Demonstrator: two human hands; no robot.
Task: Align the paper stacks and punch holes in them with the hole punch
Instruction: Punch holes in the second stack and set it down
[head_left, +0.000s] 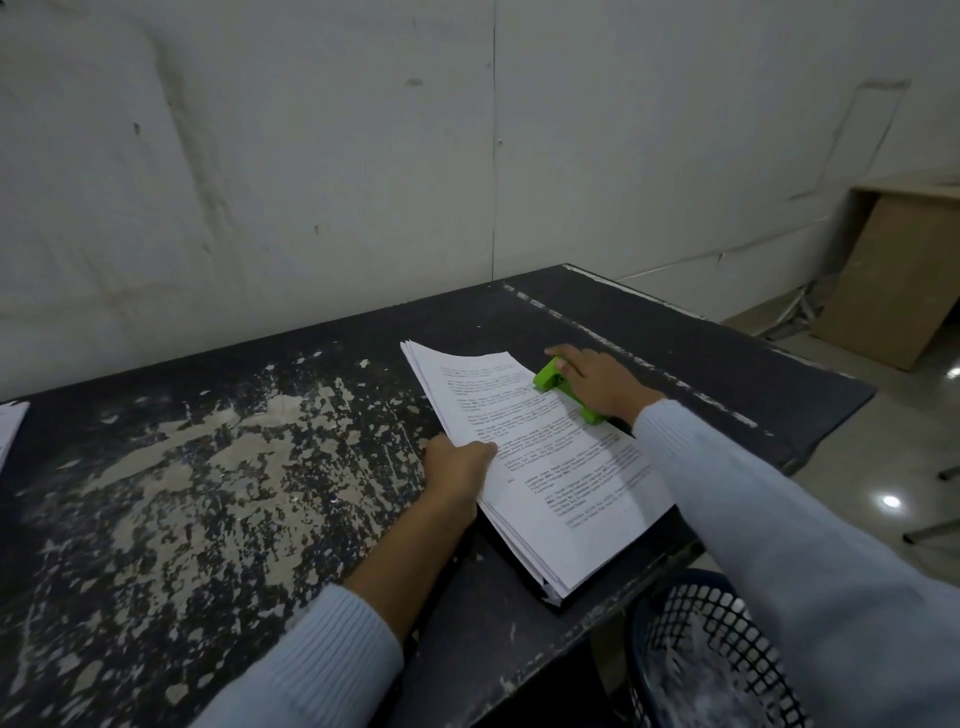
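A thick stack of printed white paper (545, 467) lies slanted on the worn black table (208, 493), near its right front corner. My left hand (457, 465) grips the stack's left edge, thumb on top of the top sheet. A bright green hole punch (553, 378) sits on the stack's far right edge. My right hand (597, 382) lies on top of the punch, fingers spread over it, covering most of its body.
A dark mesh wastebasket (717, 660) holding paper scraps stands on the floor below the table's right front corner. More white paper (8, 431) shows at the far left edge. A cardboard sheet (893, 280) leans against the wall at the right.
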